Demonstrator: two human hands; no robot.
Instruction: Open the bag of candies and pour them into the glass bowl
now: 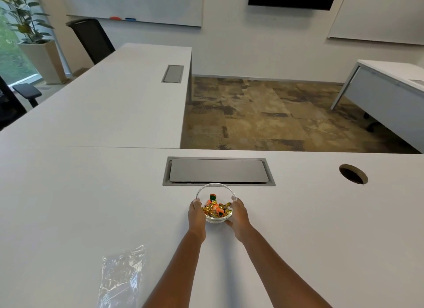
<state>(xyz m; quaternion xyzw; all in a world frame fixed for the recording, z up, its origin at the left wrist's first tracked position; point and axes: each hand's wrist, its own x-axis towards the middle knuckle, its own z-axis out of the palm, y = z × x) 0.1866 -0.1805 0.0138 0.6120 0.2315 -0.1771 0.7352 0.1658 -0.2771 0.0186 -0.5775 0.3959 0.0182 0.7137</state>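
A small glass bowl [212, 187] stands on the white table just in front of the grey cable hatch. Several wrapped candies [215, 208], gold, orange and green, fill its bottom. My left hand [196, 216] cups the bowl's left side and my right hand [238, 214] cups its right side, both touching the glass. A clear plastic bag [121, 278] lies flat and looks empty on the table at the lower left, apart from both arms.
A grey cable hatch [218, 171] is set into the table [321, 238] behind the bowl, and a round cable hole [353, 174] lies to the right. A second table [114, 96] extends away at the left, with black chairs [91, 39] beside it.
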